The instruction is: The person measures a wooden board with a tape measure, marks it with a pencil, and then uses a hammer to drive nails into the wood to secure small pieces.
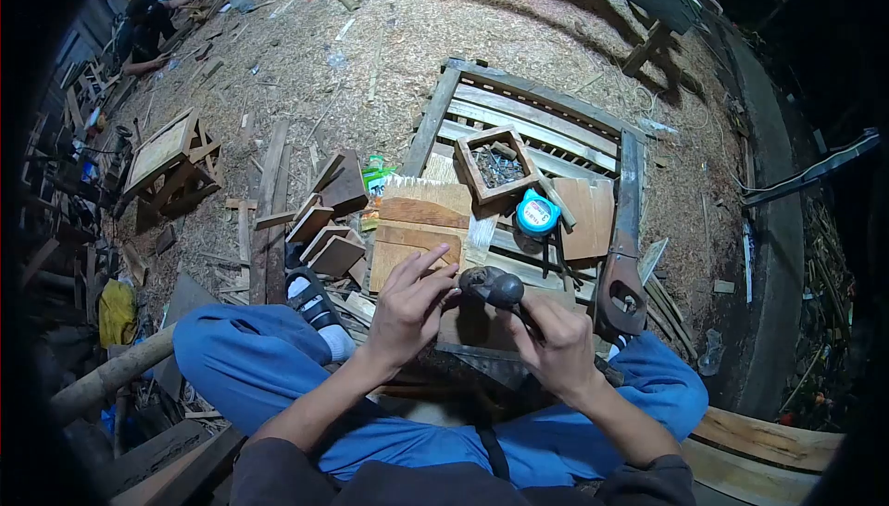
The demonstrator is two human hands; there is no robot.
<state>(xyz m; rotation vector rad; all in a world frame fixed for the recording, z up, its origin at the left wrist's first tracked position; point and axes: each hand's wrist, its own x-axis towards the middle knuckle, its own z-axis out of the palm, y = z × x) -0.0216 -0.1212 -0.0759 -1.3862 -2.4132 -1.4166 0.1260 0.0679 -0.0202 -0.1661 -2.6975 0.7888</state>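
Observation:
My right hand is wrapped round the handle of a hammer, whose dark metal head hangs over the near end of the wooden pieces. My left hand is just left of the hammer head, its thumb and forefinger drawn together and the other fingers stretched over a brown wooden board. Whatever sits in that pinch is too small or hidden to make out. Beyond lies a wooden box of nails. A turquoise tape measure stands on the slatted wooden frame close to the box.
Several cut wood pieces lean together left of the board. A small wooden stand is farther left on the shavings-covered ground. Another person crouches at the far left. A thin brown panel lies right of the tape measure.

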